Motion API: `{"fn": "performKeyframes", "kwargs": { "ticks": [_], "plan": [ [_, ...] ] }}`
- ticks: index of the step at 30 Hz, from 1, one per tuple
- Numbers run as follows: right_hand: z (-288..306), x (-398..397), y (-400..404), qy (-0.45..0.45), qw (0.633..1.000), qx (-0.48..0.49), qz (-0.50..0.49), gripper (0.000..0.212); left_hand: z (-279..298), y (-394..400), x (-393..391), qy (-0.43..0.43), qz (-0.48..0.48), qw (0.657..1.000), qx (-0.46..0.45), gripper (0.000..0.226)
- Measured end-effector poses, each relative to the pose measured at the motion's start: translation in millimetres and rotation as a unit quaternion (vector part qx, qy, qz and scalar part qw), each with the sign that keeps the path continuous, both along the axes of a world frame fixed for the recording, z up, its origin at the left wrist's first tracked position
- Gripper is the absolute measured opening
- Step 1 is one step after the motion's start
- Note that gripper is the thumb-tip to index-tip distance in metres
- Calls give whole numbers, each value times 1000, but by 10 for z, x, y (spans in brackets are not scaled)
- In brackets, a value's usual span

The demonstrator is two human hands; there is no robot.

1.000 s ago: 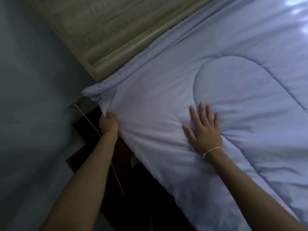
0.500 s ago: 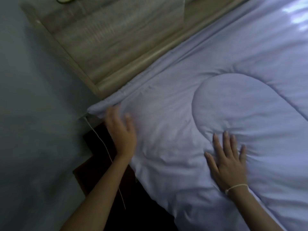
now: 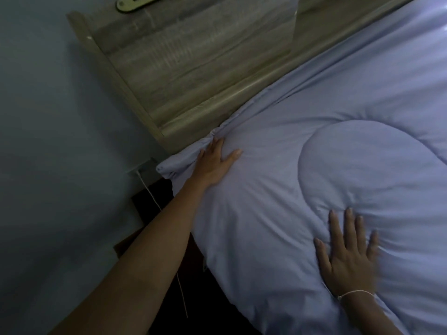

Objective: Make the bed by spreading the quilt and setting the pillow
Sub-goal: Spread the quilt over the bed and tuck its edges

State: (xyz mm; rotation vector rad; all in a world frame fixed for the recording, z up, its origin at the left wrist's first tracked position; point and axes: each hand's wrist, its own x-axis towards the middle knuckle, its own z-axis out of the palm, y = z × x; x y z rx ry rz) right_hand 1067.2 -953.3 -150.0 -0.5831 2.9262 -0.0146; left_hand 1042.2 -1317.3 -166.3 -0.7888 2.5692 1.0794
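Note:
A pale lavender quilt with stitched curved seams covers the bed, its top corner bunched against the headboard. My left hand lies flat on that corner, fingers straight and pointing toward the gathered edge. My right hand presses flat on the quilt lower right, fingers spread across a curved seam, a thin white string around the wrist. No pillow shows in the head view.
A light wooden headboard runs diagonally along the top, against a grey-blue wall. A white cable hangs down beside the bed into a dark gap at its side.
My left hand let go of the quilt's side edge and slid up to the corner by the headboard, now lying flat. My right hand shifted right and lower on the quilt.

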Motion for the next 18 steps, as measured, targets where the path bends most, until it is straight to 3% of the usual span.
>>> {"fn": "performKeyframes", "kwargs": {
  "ticks": [3, 7, 12, 14, 18],
  "plan": [
    [34, 7, 7, -19, 1000, -10, -4, 71, 27, 41, 157, 18, -10, 1000, -2, 75],
    [154, -128, -228, -63, 996, -56, -22, 85, -95, -52, 670, 59, -18, 993, -103, 61],
    [250, -534, -1367, -64, 984, -111, 122, 81, -347, -359, 1080, 64, -12, 973, -222, 62],
    [212, -709, -1894, -60, 975, -99, 191, 79, -458, -387, 1046, 56, -23, 977, -205, 60],
    [-13, -963, -2689, -61, 963, -19, 262, 78, -761, -447, 944, 42, -22, 996, -76, 57]
  ]
}}
